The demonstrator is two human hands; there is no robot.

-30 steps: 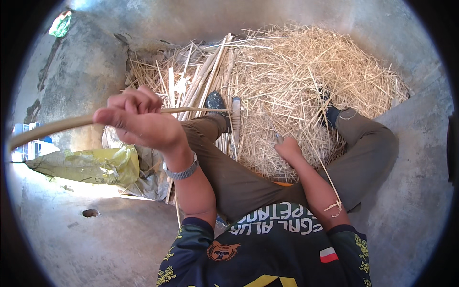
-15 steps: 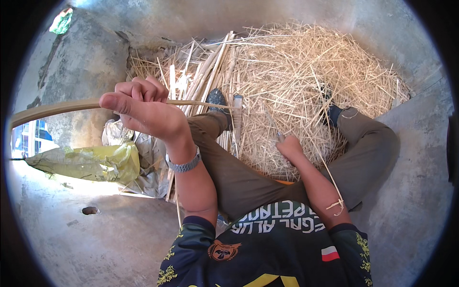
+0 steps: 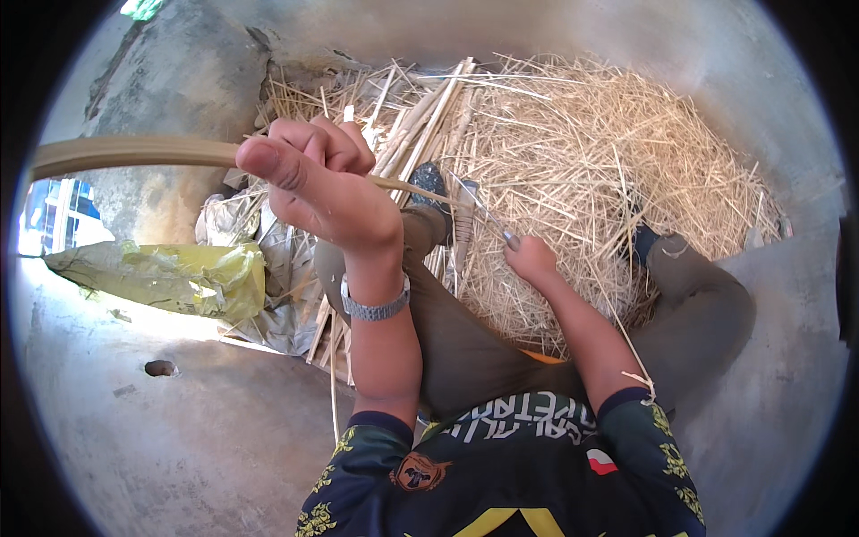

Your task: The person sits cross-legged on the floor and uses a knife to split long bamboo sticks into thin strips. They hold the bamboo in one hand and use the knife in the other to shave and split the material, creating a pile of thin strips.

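A long pale strip (image 3: 143, 154), which looks like bamboo, runs through my left hand (image 3: 327, 188). The fingers are closed round it with the thumb along the near side. Its thick part stretches to the left, and its thin end points right, over my shoe (image 3: 427, 179). My right hand (image 3: 534, 261) grips a knife (image 3: 490, 217), whose narrow blade slants up and left close to the thin end of the strip; I cannot tell whether they touch. By that end stands a wrapped, sheath-like piece (image 3: 463, 233) between my legs.
A heap of shavings (image 3: 626, 134) covers the floor ahead, round my feet. Longer strips (image 3: 438, 107) lie left of it. A yellowish plastic sack (image 3: 215, 273) is at the left, beside a concrete wall (image 3: 98, 394) with a small hole. Concrete also curves round the back and right.
The view has shifted a little. My left hand and the strip sit farther right and higher in view. My right hand has moved up, bringing the knife blade near the strip's thin end.
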